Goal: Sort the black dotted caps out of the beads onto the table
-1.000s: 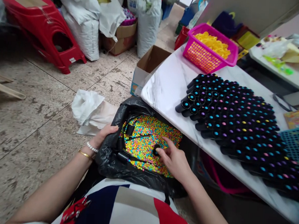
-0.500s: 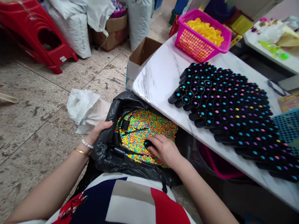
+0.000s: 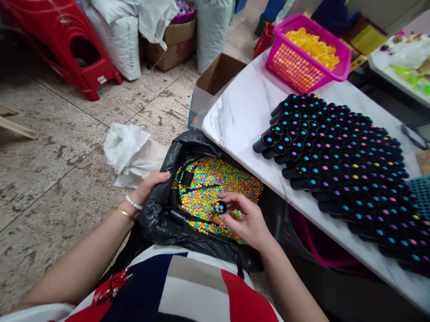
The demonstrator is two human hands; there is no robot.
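Observation:
My left hand (image 3: pixel 150 187) grips the left rim of a bin lined with a black plastic bag (image 3: pixel 152 215), thumb over the edge. Inside lie many small multicoloured beads (image 3: pixel 203 199). My right hand (image 3: pixel 247 222) pinches a small black tube (image 3: pixel 219 208) just above the beads, its open mouth towards me with several coloured beads showing in it. Another black tube (image 3: pixel 177 216) rests at the bin's near left side, and a black piece (image 3: pixel 186 178) lies among the beads farther back.
On the white marbled table (image 3: pixel 236 104), many black tubes (image 3: pixel 331 168) stand packed together, coloured dots in their mouths. Behind them is a pink basket (image 3: pixel 291 68) of yellow pieces. A cardboard box (image 3: pixel 217 78) stands beside the table; a crumpled white bag (image 3: pixel 128 148) lies left of the bin.
My right hand has lifted and turned the black tube, so its mouth with beads now shows. My left hand stays on the bin's rim. The whole view has shifted slightly.

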